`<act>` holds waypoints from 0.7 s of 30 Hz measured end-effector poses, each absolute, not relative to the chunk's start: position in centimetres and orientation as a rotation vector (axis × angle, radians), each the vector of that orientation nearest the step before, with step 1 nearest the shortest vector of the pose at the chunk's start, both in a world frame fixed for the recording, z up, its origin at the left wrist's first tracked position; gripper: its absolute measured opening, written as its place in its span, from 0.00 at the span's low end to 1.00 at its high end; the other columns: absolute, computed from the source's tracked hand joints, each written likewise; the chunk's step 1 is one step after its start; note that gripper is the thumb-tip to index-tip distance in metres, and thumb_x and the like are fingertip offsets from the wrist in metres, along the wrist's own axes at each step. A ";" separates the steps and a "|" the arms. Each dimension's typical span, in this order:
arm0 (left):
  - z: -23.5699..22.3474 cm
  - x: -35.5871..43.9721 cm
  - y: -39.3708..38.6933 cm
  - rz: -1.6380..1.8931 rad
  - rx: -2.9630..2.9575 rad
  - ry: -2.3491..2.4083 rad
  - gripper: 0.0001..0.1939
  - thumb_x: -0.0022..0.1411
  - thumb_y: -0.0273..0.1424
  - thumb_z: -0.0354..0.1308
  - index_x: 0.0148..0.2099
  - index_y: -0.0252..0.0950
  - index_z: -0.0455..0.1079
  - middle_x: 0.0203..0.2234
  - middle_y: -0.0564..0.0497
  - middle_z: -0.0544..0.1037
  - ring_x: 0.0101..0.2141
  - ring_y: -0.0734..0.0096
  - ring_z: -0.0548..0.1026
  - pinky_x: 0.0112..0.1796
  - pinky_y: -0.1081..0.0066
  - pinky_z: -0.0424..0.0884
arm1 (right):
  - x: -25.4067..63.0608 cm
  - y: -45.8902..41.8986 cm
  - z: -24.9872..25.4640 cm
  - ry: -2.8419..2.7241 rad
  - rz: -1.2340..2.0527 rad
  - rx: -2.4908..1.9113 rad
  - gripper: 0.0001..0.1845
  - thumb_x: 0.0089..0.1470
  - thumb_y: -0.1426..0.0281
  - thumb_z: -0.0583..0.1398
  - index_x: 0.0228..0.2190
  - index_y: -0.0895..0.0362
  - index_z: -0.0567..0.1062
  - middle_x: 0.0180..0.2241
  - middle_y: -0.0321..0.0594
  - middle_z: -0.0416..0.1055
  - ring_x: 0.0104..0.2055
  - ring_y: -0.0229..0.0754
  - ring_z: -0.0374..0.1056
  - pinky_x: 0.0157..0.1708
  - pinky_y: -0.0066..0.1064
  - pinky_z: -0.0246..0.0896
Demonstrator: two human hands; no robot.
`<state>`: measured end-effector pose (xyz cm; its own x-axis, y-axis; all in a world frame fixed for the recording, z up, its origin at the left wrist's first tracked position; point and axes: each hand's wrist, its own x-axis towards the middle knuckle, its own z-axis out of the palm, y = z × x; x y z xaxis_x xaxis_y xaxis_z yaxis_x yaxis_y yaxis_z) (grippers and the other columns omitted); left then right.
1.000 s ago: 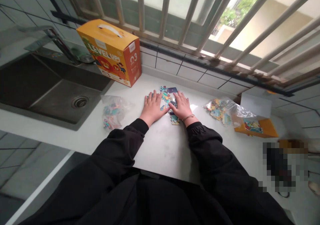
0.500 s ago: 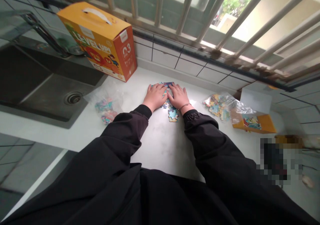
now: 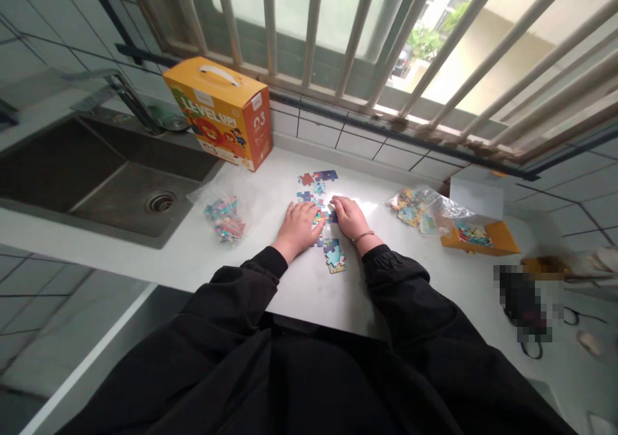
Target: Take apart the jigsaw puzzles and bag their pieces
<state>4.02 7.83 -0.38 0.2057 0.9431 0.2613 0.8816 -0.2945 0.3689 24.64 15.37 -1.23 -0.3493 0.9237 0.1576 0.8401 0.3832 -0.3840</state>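
My left hand [image 3: 298, 227] lies flat over the left part of some jigsaw pieces, its fingers stretched out and covering several of them. From the other side, my right hand [image 3: 352, 220] reaches in with fingers apart, beside a dark blue jigsaw piece [image 3: 333, 217]; its thumb tip is hard to make out. Above the hands lies a joined group of jigsaw pieces [image 3: 319, 187] with red, purple and light blue parts. Closer to my body is a short joined strip of jigsaw pieces [image 3: 334, 256], flat on the white counter [image 3: 309, 287].
On the left a clear bag of jigsaw pieces [image 3: 225, 218] lies beside the dark sink [image 3: 116, 197]. An orange carton [image 3: 226, 116] stands behind it. To the right are another bag of jigsaw pieces [image 3: 415, 208] and an open yellow box [image 3: 502, 237]. A barred window runs along the back.
Both hands have drawn back toward my body, uncovering the upper group of pieces. My right hand has moved slightly apart from my left. The camera view has tilted up.
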 end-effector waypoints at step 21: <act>-0.8 3.7 15.5 0.630 2.141 1.938 0.40 0.75 0.52 0.50 0.79 0.35 0.57 0.77 0.42 0.57 0.75 0.52 0.55 0.74 0.40 0.46 | 22.7 27.5 2.7 -2.455 0.439 -1.650 0.19 0.59 0.64 0.69 0.48 0.61 0.83 0.48 0.58 0.81 0.53 0.59 0.75 0.57 0.48 0.67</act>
